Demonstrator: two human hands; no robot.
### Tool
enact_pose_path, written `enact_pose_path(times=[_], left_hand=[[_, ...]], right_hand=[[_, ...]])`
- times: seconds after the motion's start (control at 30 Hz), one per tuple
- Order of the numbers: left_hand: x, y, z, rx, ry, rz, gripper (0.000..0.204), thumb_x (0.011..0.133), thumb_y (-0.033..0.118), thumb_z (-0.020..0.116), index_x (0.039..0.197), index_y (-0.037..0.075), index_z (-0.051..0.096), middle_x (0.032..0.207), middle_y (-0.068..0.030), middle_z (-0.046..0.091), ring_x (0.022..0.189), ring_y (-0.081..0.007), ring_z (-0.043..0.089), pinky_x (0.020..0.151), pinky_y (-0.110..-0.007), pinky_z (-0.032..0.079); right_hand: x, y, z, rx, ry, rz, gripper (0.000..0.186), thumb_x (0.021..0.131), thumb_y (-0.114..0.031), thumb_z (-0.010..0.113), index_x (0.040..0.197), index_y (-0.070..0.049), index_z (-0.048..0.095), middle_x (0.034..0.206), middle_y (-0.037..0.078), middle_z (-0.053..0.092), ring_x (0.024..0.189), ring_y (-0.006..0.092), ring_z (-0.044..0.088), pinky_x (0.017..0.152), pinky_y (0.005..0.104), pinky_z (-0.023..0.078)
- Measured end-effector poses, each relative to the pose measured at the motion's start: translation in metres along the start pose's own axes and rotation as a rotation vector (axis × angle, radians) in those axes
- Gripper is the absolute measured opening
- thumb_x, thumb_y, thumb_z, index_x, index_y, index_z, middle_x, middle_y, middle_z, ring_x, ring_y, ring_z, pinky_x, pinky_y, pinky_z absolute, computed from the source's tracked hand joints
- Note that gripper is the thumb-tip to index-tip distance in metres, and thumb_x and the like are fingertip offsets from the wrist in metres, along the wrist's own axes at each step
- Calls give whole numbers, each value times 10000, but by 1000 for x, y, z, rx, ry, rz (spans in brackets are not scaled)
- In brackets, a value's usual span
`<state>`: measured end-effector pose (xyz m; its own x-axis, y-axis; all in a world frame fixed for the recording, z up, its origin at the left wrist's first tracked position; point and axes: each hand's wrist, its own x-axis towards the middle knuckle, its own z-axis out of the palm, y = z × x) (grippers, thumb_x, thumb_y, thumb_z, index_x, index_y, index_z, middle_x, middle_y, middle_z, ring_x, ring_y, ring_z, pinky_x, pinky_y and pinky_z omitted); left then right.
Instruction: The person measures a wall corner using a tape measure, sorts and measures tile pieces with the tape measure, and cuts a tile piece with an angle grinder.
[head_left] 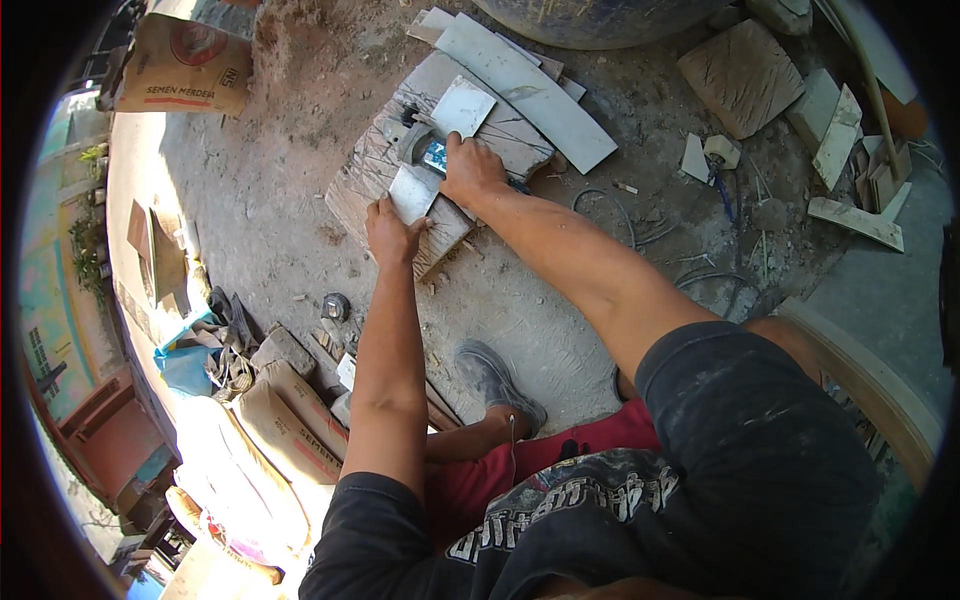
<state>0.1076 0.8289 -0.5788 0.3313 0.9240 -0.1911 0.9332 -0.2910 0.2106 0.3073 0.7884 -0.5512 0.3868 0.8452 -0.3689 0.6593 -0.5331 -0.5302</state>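
My right hand [474, 172] is wrapped round the blue body of an angle grinder [434, 156]. The grinder's head and guard lie to the left of that hand, over the work slab, and its disc cannot be made out. Under the grinder is a white tile piece [414, 192], pinched at its near edge by my left hand [393, 233]. A second white tile piece [463, 106] lies just beyond the grinder. Both pieces rest on a thick grey slab [362, 178] with many dark cut lines.
Long white tile strips [530, 95] lie beyond the slab. A cable [620, 212] trails right toward a white socket [722, 152] among tile offcuts [856, 222]. A big tub [600, 22] stands far off, a paper sack [185, 68] far left, a tape measure [336, 306] nearer.
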Motion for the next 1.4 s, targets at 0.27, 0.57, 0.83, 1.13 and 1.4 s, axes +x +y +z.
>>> enact_pose_path(times=[0.27, 0.57, 0.83, 1.13, 1.4], left_hand=[[0, 3, -2, 11, -16, -34, 965, 608, 385, 973, 1384, -1, 548, 1381, -191, 575, 1252, -404, 571, 1030, -453, 506], [0, 4, -2, 16, -31, -37, 970, 610, 386, 970, 1388, -2, 542, 1400, -186, 566, 1272, -399, 557, 1047, -454, 498], [-1, 5, -3, 15, -26, -37, 973, 608, 385, 970, 1394, 7, 539, 1394, -177, 567, 1265, -394, 562, 1044, -454, 502], [0, 7, -5, 17, -46, -55, 987, 604, 384, 974, 1403, 7, 533, 1391, -177, 569, 1263, -393, 567, 1042, -450, 506], [0, 8, -6, 8, -53, -56, 1004, 604, 377, 974, 1420, 3, 524, 1410, -184, 562, 1278, -395, 559, 1055, -451, 499]], right_hand=[[0, 0, -1, -9, -41, 14, 573, 842, -226, 776, 1300, -38, 489, 1259, 224, 641, 1189, 369, 669, 995, 449, 558], [3, 3, 6, -13, -5, -5, 627, 809, -256, 812, 1292, -20, 490, 1197, 236, 650, 1147, 395, 669, 967, 471, 570], [4, 2, 5, -24, -9, -3, 620, 814, -258, 808, 1287, -9, 494, 1203, 238, 659, 1144, 394, 674, 961, 466, 576], [3, 1, 4, -29, -11, -4, 627, 815, -254, 808, 1295, -5, 490, 1209, 241, 658, 1148, 393, 673, 964, 462, 577], [3, 1, 5, -35, -8, -6, 628, 818, -261, 810, 1290, 0, 489, 1208, 243, 658, 1148, 393, 674, 964, 460, 577]])
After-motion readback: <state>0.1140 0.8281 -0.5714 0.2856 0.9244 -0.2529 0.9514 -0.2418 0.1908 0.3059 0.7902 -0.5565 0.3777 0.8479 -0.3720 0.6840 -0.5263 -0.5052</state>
